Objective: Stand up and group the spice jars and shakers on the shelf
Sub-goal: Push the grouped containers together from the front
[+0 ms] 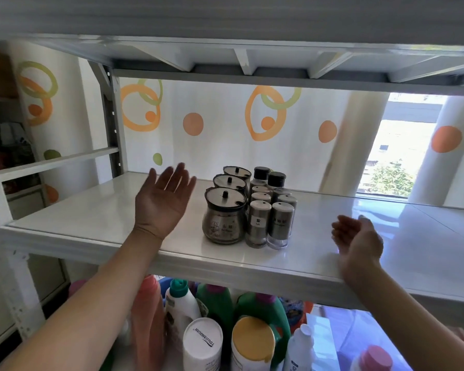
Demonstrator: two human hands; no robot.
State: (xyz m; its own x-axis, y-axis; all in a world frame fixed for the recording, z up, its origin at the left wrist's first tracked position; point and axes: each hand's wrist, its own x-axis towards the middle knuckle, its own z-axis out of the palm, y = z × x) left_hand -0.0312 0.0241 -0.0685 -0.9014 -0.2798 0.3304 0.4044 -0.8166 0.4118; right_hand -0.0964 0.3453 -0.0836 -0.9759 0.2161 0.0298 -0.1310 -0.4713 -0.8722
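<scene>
bottles (202, 346) on the lower rack, closest to me | left hand (162, 202) spread wide, empty, left of the group | right hand (358, 241) loosely cupped, empty, off to the right | spice jars (223, 219) + shakers (269, 223) all upright, packed mid-shelf (91, 218) | look smooth and slippery, probably glassy so grab round the body, not the lids | contents mostly hidden, tbh

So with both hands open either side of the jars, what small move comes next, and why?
Probably just draw both hands back. The left hand and right hand are empty, and the jars and shakers already stand upright in one tight cluster on the shelf.
</scene>
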